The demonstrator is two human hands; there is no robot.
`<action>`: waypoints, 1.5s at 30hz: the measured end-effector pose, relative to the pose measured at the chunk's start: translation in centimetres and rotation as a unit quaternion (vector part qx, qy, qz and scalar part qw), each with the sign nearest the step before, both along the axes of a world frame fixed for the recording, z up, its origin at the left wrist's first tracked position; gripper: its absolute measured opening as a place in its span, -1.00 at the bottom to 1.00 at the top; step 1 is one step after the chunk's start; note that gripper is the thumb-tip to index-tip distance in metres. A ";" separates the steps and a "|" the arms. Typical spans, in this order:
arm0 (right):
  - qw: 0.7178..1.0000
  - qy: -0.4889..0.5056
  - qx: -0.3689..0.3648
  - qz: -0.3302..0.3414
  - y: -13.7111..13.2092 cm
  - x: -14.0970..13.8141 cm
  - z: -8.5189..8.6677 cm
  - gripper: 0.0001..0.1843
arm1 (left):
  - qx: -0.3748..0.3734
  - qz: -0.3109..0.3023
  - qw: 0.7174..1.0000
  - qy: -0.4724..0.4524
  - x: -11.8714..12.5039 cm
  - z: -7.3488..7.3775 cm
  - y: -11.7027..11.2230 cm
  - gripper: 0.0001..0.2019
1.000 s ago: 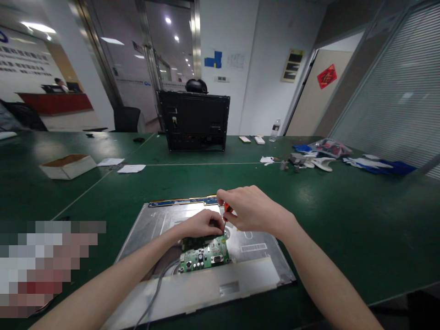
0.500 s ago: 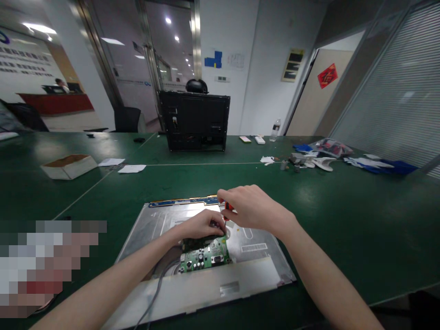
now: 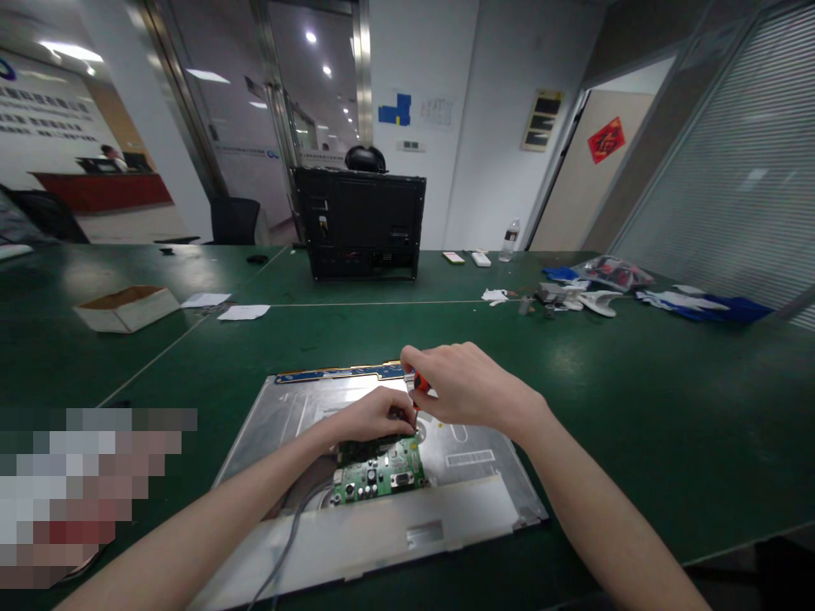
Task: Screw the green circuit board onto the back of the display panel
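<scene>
A screwdriver (image 3: 421, 383) with a red-orange handle is gripped from above in my right hand (image 3: 468, 378). Its shaft points down at the upper right corner of a green circuit board (image 3: 382, 471). Close to the tip, the curled fingers of my left hand (image 3: 379, 414) rest at the board's upper edge; what they pinch, if anything, is hidden. The board lies on the silver metal back of a flat display panel (image 3: 471, 458), which has a blue circuit strip (image 3: 337, 373) along its far edge. A grey cable (image 3: 289, 543) runs from the board's left side toward me.
A black monitor casing (image 3: 362, 225) stands across the green table (image 3: 637, 407). An open box (image 3: 127, 310) and papers (image 3: 244, 313) lie on the left. A bottle (image 3: 509, 240), small parts and plastic bags (image 3: 615, 273) are at the far right. Something pixelated covers the lower left.
My right hand and the screwdriver have shifted very slightly left, and more orange shows on the handle. My left hand, the board and the panel stay in place.
</scene>
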State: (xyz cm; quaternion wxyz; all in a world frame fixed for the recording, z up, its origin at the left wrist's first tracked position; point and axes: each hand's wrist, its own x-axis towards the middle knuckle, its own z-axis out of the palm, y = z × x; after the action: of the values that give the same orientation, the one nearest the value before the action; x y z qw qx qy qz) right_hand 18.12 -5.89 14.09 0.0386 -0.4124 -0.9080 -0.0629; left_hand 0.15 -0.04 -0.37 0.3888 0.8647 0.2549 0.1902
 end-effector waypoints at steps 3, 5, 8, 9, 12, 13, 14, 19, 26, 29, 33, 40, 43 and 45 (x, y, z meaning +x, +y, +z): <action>1.000 0.005 -0.008 0.013 -0.2 0.0 0.1 -0.79 | 0.002 0.004 1.000 0.000 0.0 -0.2 0.1 -0.92; 1.000 -0.001 -0.004 0.005 -0.1 0.1 0.1 -0.83 | -0.006 0.001 1.000 0.000 0.0 -0.2 0.1 -0.92; 1.000 -0.013 0.001 -0.008 0.2 0.2 -0.1 -0.83 | -0.026 -0.008 1.000 -0.005 0.0 -0.1 0.1 -0.91; 1.000 -0.016 0.001 -0.009 0.2 0.3 -0.1 -0.82 | -0.029 -0.008 1.000 -0.006 0.0 -0.1 0.1 -0.91; 1.000 -0.017 -0.004 -0.008 0.2 0.2 0.0 -0.83 | -0.025 0.001 1.000 -0.001 0.0 -0.2 0.1 -0.91; 1.000 -0.016 -0.007 -0.007 0.1 0.1 0.0 -0.84 | -0.023 0.005 1.000 0.000 0.0 -0.2 0.1 -0.91; 1.000 -0.015 -0.010 -0.005 0.0 0.1 0.1 -0.84 | -0.020 0.009 1.000 0.000 0.0 -0.3 0.2 -0.92; 1.000 -0.016 -0.015 0.015 -0.2 0.1 0.3 -0.83 | -0.022 0.020 1.000 -0.007 0.0 -0.6 0.2 -0.95; 0.999 -0.037 0.011 -0.013 0.1 -0.1 0.2 -0.73 | -0.036 0.008 0.999 -0.014 0.1 -0.1 -0.1 -0.91; 0.999 -0.031 0.008 -0.006 0.0 -0.2 0.2 -0.80 | -0.026 0.021 0.999 -0.008 0.2 -0.2 -0.1 -0.91; 1.000 -0.010 -0.002 0.023 -0.1 0.0 0.2 -0.86 | -0.027 0.027 0.999 0.003 0.1 -0.4 0.0 -0.89; 1.000 -0.009 -0.004 0.014 0.3 0.2 -0.2 -0.82 | -0.029 0.016 0.999 -0.001 0.2 0.1 -0.3 -0.93; 1.000 -0.009 -0.005 0.011 0.3 0.0 -0.2 -0.86 | -0.025 0.025 0.999 0.001 0.3 0.2 -0.3 -0.94; 1.000 -0.001 -0.008 0.022 0.1 0.0 -0.1 -0.85 | -0.021 0.033 0.999 0.002 0.3 0.0 -0.2 -0.93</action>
State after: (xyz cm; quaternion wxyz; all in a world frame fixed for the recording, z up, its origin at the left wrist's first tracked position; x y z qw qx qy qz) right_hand 18.10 -5.83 14.03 0.0360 -0.3924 -0.9174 -0.0554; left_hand 0.41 -0.28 -0.33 0.3994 0.8480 0.2882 0.1959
